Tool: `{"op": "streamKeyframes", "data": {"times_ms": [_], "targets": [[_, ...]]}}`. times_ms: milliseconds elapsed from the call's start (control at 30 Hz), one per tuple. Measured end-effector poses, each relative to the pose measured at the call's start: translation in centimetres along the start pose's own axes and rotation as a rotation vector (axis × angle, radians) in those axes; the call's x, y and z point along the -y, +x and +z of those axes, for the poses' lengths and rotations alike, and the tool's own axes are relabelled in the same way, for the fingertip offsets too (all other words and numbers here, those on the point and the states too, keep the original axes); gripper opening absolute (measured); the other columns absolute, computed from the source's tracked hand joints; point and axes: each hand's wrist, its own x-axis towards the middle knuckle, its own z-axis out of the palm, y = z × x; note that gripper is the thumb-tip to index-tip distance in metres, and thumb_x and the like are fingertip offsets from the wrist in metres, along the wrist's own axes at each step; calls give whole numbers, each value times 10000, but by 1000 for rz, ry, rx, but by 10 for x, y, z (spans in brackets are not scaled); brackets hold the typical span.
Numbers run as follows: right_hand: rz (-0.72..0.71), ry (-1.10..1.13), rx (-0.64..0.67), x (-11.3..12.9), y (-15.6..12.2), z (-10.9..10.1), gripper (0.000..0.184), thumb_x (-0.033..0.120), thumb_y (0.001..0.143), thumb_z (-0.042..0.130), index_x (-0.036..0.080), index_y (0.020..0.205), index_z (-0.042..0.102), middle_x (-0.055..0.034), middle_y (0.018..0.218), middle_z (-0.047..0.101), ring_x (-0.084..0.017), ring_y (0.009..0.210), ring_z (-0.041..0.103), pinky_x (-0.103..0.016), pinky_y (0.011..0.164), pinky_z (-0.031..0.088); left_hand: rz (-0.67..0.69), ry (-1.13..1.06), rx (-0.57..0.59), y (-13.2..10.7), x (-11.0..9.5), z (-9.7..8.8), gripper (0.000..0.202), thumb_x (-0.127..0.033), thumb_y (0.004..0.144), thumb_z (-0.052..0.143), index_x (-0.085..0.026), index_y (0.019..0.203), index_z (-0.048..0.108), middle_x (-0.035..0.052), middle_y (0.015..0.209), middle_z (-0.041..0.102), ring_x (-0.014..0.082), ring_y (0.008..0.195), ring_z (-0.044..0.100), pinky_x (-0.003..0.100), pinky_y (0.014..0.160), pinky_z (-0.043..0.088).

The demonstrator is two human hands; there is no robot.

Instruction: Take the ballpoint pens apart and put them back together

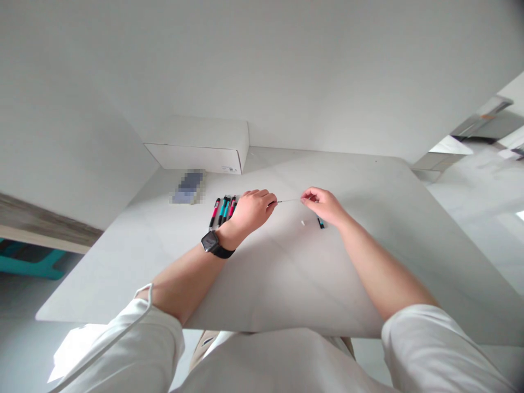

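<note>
My left hand (257, 208), a dark watch on its wrist, is closed with thumb and fingers pinched at the dark end of a thin pale rod (289, 200). It looks like the inner part of a pen, but it is too fine to tell. The rod spans the gap to my right hand (321, 203), whose fingertips pinch its other end. Below the right hand lie a short teal-and-black pen piece (320, 222) and a tiny white piece (303, 222). Several red or teal pens (221, 212) with black grips lie side by side left of my left hand, which partly covers them.
A long white box (192, 157) stands at the table's back left against the wall. A blurred-out bluish packet (188, 187) lies in front of it. The white table (262, 284) has its front edge near my body. At far left, a teal stool (36, 262) is below table height.
</note>
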Motion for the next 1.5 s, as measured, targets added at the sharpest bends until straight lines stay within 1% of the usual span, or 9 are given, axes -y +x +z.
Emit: {"op": "streamKeyframes", "data": {"times_ms": [300, 500, 667, 833, 933, 1033, 1167, 1267, 1500], "targets": [[81, 354, -148, -10, 5, -7, 433, 632, 825, 739, 230, 964, 659, 1, 792, 612, -144, 676, 541, -272, 619, 463, -76, -82, -19, 2, 2, -4, 217, -277, 1036, 522, -238, 1016, 734, 70, 984, 738, 226, 936, 676, 347, 818, 487], [114, 616, -159, -13, 9, -22, 476, 640, 739, 834, 244, 913, 635, -2, 840, 620, -126, 693, 543, -253, 599, 457, -90, 2, 65, 1, 10, 3, 226, -340, 1026, 545, -251, 1025, 752, 77, 990, 744, 243, 936, 685, 349, 816, 486], [113, 684, -195, -15, 11, -33, 458, 632, 746, 837, 233, 854, 641, -4, 827, 628, -114, 665, 522, -239, 554, 415, -107, 44, 134, -1, 17, 10, 218, -373, 1010, 566, -263, 1014, 753, 70, 975, 750, 244, 892, 689, 346, 777, 471], [198, 427, -40, -5, 13, -17, 420, 604, 790, 802, 198, 856, 723, -7, 723, 629, -107, 599, 495, -231, 509, 381, -94, 78, 147, -1, 18, 12, 227, -383, 1009, 560, -261, 1005, 751, 72, 966, 750, 245, 871, 689, 344, 750, 466], [223, 284, 103, 2, 20, 1, 362, 559, 829, 777, 204, 881, 731, -35, 787, 714, -125, 630, 559, -233, 516, 396, -89, 94, 156, -1, 16, 12, 219, -375, 1006, 563, -263, 1001, 751, 72, 968, 754, 246, 877, 692, 344, 749, 466], [233, 101, 170, 5, 30, 17, 250, 464, 849, 779, 220, 880, 732, -30, 800, 754, -134, 624, 593, -251, 542, 412, -89, 89, 152, -1, 16, 13, 215, -376, 1006, 566, -267, 995, 751, 72, 972, 757, 249, 873, 695, 348, 752, 465], [177, -220, 152, 1, 36, 32, 120, 356, 867, 778, 242, 837, 754, -21, 789, 768, -160, 700, 650, -281, 652, 446, -85, 65, 146, -2, 16, 12, 210, -370, 1003, 575, -270, 1005, 760, 75, 992, 760, 252, 893, 701, 349, 777, 478], [167, -379, 129, -4, 34, 40, 99, 343, 848, 798, 256, 818, 762, -33, 823, 773, -187, 764, 671, -297, 694, 452, -82, 60, 139, -2, 15, 12, 217, -372, 1007, 570, -271, 1003, 763, 73, 999, 763, 248, 897, 705, 346, 781, 481], [134, -400, 52, 1, 26, 37, 143, 393, 878, 769, 251, 864, 767, -68, 907, 776, -213, 821, 667, -322, 754, 474, -55, 71, 125, -1, 10, 10, 219, -374, 1015, 566, -271, 1004, 760, 68, 991, 760, 258, 904, 705, 357, 758, 472]]}}
